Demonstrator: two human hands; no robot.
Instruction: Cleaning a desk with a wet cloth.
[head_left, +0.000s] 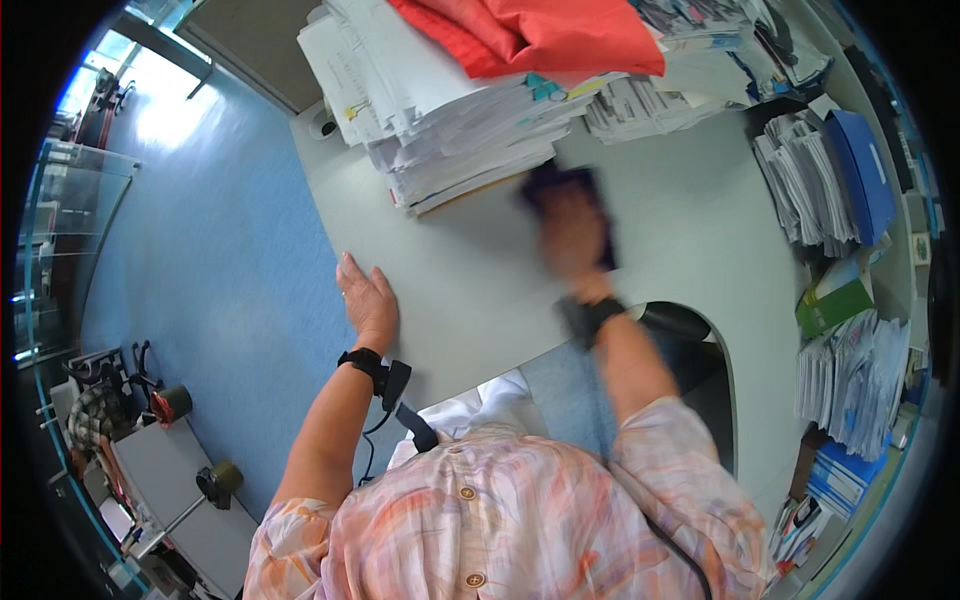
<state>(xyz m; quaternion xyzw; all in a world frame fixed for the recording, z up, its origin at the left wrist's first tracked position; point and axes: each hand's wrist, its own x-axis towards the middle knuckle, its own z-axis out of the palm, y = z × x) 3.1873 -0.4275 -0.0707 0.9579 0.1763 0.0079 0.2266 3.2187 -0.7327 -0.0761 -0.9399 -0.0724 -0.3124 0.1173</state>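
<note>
My right hand (574, 236), blurred by motion, presses a dark purple cloth (606, 251) flat against the pale grey desktop (480, 285). The cloth shows on both sides of the hand and beyond the fingertips, close to the front of a tall stack of papers (457, 150). At the desk's left edge rests my left hand (369, 304), with its fingers spread and nothing in it. Both wrists wear black bands. A folded red cloth (540, 37) lies on top of the paper stack.
More papers (645, 112) lie at the back. Along the right side stand document bundles (806, 184), a blue folder (862, 176), a green box-like item (834, 307) and further upright papers (851, 382). A curved cutout shapes the desk's near right edge. Another person (97, 420) is at the lower left.
</note>
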